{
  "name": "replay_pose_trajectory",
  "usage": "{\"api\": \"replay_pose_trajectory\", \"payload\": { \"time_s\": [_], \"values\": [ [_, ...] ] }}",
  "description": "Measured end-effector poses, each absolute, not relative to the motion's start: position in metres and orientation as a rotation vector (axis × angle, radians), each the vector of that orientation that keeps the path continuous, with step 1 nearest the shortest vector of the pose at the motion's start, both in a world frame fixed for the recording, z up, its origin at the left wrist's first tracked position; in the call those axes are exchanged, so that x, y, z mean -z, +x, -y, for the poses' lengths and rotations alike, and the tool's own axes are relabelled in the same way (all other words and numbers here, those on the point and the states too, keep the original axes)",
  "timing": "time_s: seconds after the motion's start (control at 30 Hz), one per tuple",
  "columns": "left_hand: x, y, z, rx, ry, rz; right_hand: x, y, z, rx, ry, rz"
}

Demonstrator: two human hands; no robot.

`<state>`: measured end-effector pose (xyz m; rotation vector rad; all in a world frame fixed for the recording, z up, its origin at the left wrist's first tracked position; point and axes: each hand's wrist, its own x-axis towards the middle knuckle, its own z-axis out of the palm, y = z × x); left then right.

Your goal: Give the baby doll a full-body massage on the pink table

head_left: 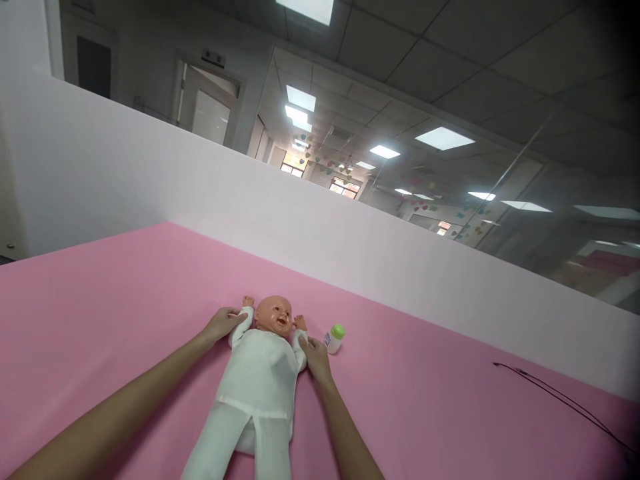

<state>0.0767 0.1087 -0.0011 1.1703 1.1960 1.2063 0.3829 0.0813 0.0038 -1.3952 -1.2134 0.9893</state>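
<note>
A baby doll (263, 373) in a white cloth body lies on its back on the pink surface (120, 307), head toward the wall. Its raised arms lie on either side of its bald plastic head. My left hand (223, 324) grips the doll's arm on the left of the picture, thumb and fingers closed on the sleeve. On the other side, my right hand (316, 355) is closed on the doll's other arm. Just past my right hand stands a small white bottle (333, 342) with a green cap. The doll's feet fall outside the picture.
A white low wall (280, 220) runs along the far edge of the pink surface, with glass above it. At the right, a thin dark cable (560, 393) lies on the surface. Beyond the wall are a door (207, 107) and lit ceiling panels.
</note>
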Motion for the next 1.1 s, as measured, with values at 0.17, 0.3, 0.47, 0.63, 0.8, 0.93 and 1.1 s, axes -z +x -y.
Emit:
{"api": "replay_pose_trajectory", "payload": {
  "time_s": [0.17, 0.3, 0.47, 0.63, 0.8, 0.93, 1.1],
  "values": [
    [-0.013, 0.041, -0.081, -1.211, 1.279, -0.845, -0.015, 0.407, -0.054, -1.282, -1.079, 1.232],
    [-0.009, 0.018, -0.063, -0.975, 1.559, -0.766, -0.018, 0.425, -0.028, -1.273, -1.056, 1.548],
    [-0.006, 0.016, -0.055, -0.885, 1.672, -0.729, -0.017, 0.425, -0.020, -1.278, -1.080, 1.702],
    [-0.015, 0.040, -0.076, -1.172, 1.466, -0.845, -0.018, 0.406, -0.047, -1.088, -1.130, 1.457],
    [-0.004, 0.076, -0.102, -1.231, 1.233, -1.119, -0.003, 0.383, -0.073, -1.011, -1.264, 1.310],
    [0.002, 0.082, -0.102, -1.186, 1.196, -1.226, 0.003, 0.382, -0.071, -1.003, -1.356, 1.261],
    [-0.010, 0.052, -0.079, -1.130, 1.208, -0.781, -0.006, 0.401, -0.049, -1.266, -1.110, 1.229]
  ]
}}
